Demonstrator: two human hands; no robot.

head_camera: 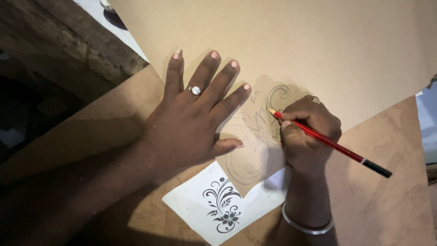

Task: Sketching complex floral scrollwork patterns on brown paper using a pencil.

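Brown board covers the table [387, 200], with a tan sheet [282, 41] on top. Your left hand [191, 123] lies flat and splayed, pinning the sheet; your right hand [307, 136] grips a red pencil [330, 142], tip on the floral sketch [257, 136]. A printed flower pattern [222, 206] lies below. You appear mid-drawing; further strokes call for a steady sheet.

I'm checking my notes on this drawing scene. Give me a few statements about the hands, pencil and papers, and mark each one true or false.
1. The right hand holds a red pencil. True.
2. The left hand is clenched in a fist. False: it lies flat, fingers spread, on the brown sheet.
3. The white paper shows a black floral design. True.
4. The left hand wears no ring. False: a ring sits on one finger.
5. A bangle circles the right wrist. True.
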